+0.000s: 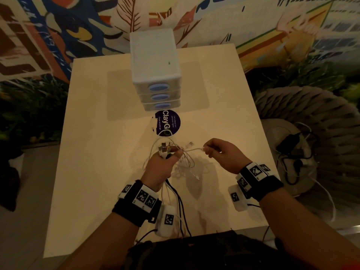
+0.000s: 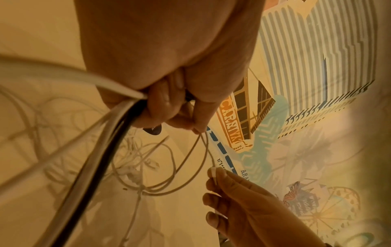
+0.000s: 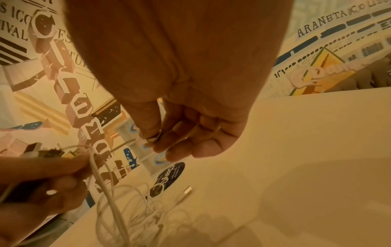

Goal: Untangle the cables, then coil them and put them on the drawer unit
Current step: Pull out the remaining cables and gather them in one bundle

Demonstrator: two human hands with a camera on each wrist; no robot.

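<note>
- Cables (image 1: 185, 162): thin white and dark round-sheathed leads, tangled in loops on the table (image 1: 97, 152) towards its near edge; individual strands hard to separate.
- Left hand (image 1: 159, 168): fingers curled round a bunch of plug ends (image 1: 164, 149); held count unclear.
- Right hand (image 1: 224, 152): thumb and fingertips pinch one white connector (image 3: 146, 140).
- Drawer unit (image 1: 153, 61): boxy white plastic, three drawers with blue oval handles, at the far edge, its top bare.

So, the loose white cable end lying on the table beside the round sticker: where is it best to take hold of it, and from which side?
Probably pinch the stiff connector at its tip, from above on the sticker side. It lies flat, apart from the tangle, so nothing crowds it; the cord behind runs into the loops.
</note>
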